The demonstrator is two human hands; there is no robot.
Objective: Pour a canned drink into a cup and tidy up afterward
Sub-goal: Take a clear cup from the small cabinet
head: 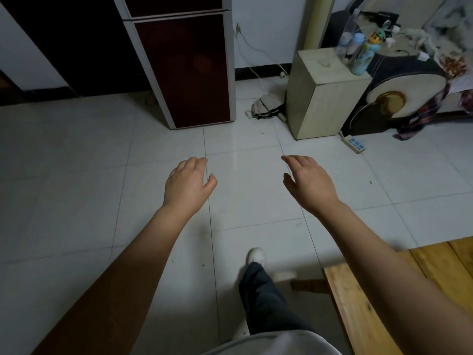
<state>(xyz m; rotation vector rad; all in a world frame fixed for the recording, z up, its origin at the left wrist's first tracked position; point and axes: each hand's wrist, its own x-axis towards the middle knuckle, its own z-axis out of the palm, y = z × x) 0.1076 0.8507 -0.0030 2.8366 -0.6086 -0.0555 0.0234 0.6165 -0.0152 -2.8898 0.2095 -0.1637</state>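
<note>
No can and no cup show in the head view. My left hand point(188, 184) and my right hand point(308, 181) are stretched out in front of me over a white tiled floor point(76, 175), palms down, fingers loosely apart, holding nothing. The hands are about a tile's width apart. Below them my leg in dark trousers point(266, 298) steps forward with a white shoe point(256, 256).
A dark red fridge point(184, 70) stands ahead. To its right are a pale wooden cabinet point(322, 98) with bottles point(358, 55) on top, a power strip point(354, 144) on the floor and a cluttered sofa point(414, 80). A wooden table edge point(384, 303) is at the lower right.
</note>
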